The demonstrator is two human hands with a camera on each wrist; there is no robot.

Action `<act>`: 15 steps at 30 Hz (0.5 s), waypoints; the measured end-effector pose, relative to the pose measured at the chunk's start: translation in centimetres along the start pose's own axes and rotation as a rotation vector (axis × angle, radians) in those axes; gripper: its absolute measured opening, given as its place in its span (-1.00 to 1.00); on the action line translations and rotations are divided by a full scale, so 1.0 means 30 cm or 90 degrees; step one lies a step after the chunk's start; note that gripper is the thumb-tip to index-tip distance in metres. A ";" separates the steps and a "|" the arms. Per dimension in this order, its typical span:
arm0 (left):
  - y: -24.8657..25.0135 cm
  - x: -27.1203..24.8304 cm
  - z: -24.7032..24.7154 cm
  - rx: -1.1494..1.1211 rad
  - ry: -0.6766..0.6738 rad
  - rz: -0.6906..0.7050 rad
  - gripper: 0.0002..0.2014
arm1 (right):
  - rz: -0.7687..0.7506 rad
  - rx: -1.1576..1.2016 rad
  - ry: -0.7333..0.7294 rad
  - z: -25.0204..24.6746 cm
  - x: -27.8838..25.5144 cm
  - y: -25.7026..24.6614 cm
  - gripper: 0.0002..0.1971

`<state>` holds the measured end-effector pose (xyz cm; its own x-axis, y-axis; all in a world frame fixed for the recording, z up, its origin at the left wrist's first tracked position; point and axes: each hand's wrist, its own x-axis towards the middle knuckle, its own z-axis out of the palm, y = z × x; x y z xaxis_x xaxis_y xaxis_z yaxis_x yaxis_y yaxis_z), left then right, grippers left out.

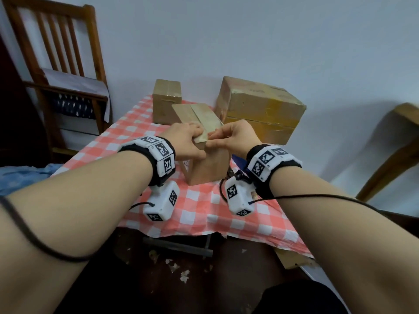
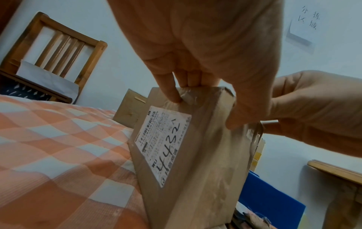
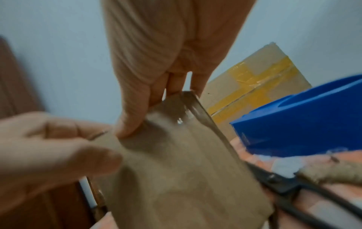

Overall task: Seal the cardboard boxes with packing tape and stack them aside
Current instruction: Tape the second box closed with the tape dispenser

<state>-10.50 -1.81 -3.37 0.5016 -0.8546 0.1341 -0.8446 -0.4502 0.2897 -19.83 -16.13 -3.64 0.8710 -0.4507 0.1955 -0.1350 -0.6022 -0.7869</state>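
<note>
Box under both hands: left hand grips its top corner, right hand pinches tape; tape may wrinkle if pulled skewed.

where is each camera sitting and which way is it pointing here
Head: on the head, looking forward and down at the table; both forearms, left hand and right hand on the box.
Left wrist: under the left wrist, along the fingers toward the box's label.
Right wrist: under the right wrist, toward the box's plain side, blue object beside it.
All three share the box and both hands.
</note>
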 end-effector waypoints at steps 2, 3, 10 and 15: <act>0.008 0.003 0.000 -0.002 -0.005 -0.024 -0.10 | -0.024 -0.013 -0.022 -0.006 -0.007 0.005 -0.75; 0.012 0.008 0.003 0.009 -0.007 -0.033 -0.13 | -0.024 -0.019 -0.043 -0.014 -0.009 0.007 -0.72; 0.030 0.072 0.067 0.064 0.091 -0.060 -0.49 | 0.019 0.044 -0.032 -0.012 -0.008 0.024 -0.65; 0.018 0.086 0.047 0.117 0.075 -0.002 -0.56 | 0.029 0.069 -0.020 -0.012 -0.006 0.032 -0.57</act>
<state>-9.92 -4.63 -4.21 0.5135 -0.8217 0.2472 -0.8575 -0.5017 0.1137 -20.29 -16.87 -4.23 0.8800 -0.4536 0.1409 -0.1242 -0.5061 -0.8535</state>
